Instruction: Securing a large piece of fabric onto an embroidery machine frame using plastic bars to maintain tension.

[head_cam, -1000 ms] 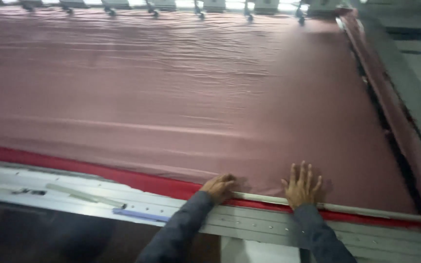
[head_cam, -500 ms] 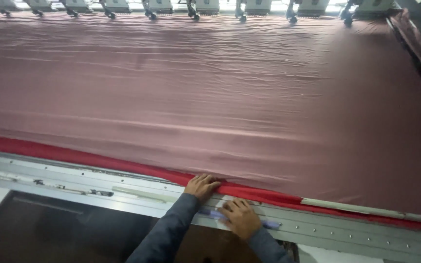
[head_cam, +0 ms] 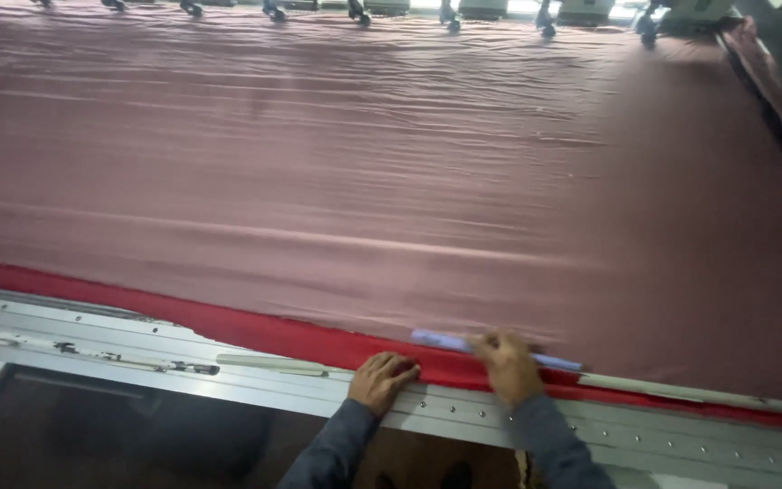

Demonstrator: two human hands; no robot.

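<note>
At the far left, a grey metal frame rail point(head_cam: 92, 330) runs along the near edge of the work, with small screws dotted along it and a thin pale strip point(head_cam: 271, 363) lying on top. Just beyond the rail a band of red fabric point(head_cam: 255, 328) follows the same line, and past that a wide sheet of dusty pink fabric point(head_cam: 364, 181) spreads flat to the far side, lightly rippled (the ripples run mostly across the width). A row of machine heads point(head_cam: 450, 13) stands along the far edge.

Toward the middle, the left hand point(head_cam: 382, 380) rests on the rail where it meets the red band, fingers curled under and knuckles up; I cannot tell whether it grips anything. Just to its right, the right hand point(head_cam: 507, 365) presses down on a pale blue strip point(head_cam: 445, 340), fingers bent over it. The blue strip lies along the seam between the red band and the pink sheet, jutting out to both sides of the hand. Both forearms are in grey sleeves point(head_cam: 337, 448).

Further right, a pale strip point(head_cam: 672, 390) continues along the red edge toward the corner, and a dark frame edge point(head_cam: 776, 127) borders the pink sheet on the right side.
</note>
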